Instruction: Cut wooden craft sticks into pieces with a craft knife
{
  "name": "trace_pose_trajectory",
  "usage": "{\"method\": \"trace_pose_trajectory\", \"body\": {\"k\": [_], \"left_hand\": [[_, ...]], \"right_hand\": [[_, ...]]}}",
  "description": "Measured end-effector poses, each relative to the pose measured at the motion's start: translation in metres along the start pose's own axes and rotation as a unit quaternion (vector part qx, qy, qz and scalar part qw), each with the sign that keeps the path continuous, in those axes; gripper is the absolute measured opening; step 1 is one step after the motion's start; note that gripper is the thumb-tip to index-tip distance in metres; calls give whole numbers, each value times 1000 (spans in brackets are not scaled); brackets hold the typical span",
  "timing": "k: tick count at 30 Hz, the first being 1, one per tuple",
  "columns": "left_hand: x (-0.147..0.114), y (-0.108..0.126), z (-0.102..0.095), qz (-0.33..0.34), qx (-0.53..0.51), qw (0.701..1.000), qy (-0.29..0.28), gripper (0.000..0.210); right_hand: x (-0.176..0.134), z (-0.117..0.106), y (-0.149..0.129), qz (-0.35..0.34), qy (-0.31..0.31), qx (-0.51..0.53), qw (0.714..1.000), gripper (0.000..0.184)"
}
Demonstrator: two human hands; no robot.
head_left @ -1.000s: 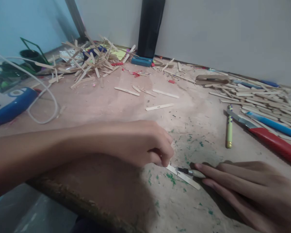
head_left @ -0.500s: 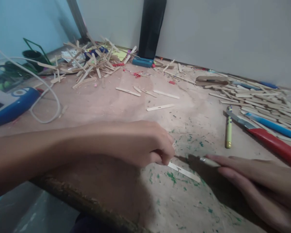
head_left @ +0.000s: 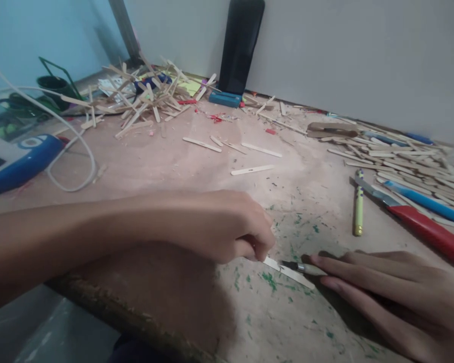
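A popsicle stick (head_left: 297,277) lies on the table, its far-left end under the fingertips of my left hand (head_left: 245,227). That hand is closed in a pinch on the stick. A small dark mark or notch shows on the stick near its middle. My right hand (head_left: 386,287) grips a craft knife (head_left: 312,269) with a pale handle, a metal collar and a dark pointed blade. The blade tip is at the stick's upper edge, close to the mark; whether it cuts in cannot be made out. Green shavings (head_left: 268,282) are scattered around the stick.
To the right lie a red-handled knife (head_left: 423,222), a yellow-green pencil-like stick (head_left: 358,206), a blue pen (head_left: 431,201) and piled popsicle sticks (head_left: 408,156). A phone (head_left: 242,45) leans on the wall in a blue stand (head_left: 225,99). Another stick heap (head_left: 151,98) sits back left.
My right hand has moved left and brought the knife blade to the stick. My left hand keeps its pinch on the stick. The view has shifted slightly.
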State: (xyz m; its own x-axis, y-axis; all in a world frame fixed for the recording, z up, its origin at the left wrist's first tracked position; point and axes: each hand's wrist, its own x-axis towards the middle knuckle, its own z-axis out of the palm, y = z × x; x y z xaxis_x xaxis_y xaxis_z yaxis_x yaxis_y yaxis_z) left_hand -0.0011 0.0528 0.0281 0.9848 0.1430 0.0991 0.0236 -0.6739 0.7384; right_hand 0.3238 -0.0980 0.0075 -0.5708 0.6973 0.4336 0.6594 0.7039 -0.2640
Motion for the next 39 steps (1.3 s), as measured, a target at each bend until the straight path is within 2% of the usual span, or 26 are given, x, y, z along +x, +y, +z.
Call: {"method": "trace_pose_trajectory", "body": {"k": [5,10,17,24,33,37,39], "left_hand": [[0,1,0,-7,-9,1000,3,28],[-2,3,1,-15,-12,1000,6,30],[1,4,-1,-21,-10,1000,0,29],[-1,6,0,-23,7,1000,3,28],[-1,6,0,-24,12,1000,1,28],[-2,8,-1,-26,22,999,2,28],[-3,8,-1,-26,25,999,3,29]], "right_hand": [[8,5,-5,-1,-7,38,999,28],[-5,5,-3,4,-21,34,999,25],[-27,6,-1,37,-21,17,999,44],[-5,3,-4,1,-24,17,1000,30],[14,5,-14,-52,-6,-28,998,25],[15,1,-12,-45,9,-34,998,21],[11,-3,-8,-21,4,-34,999,26]]}}
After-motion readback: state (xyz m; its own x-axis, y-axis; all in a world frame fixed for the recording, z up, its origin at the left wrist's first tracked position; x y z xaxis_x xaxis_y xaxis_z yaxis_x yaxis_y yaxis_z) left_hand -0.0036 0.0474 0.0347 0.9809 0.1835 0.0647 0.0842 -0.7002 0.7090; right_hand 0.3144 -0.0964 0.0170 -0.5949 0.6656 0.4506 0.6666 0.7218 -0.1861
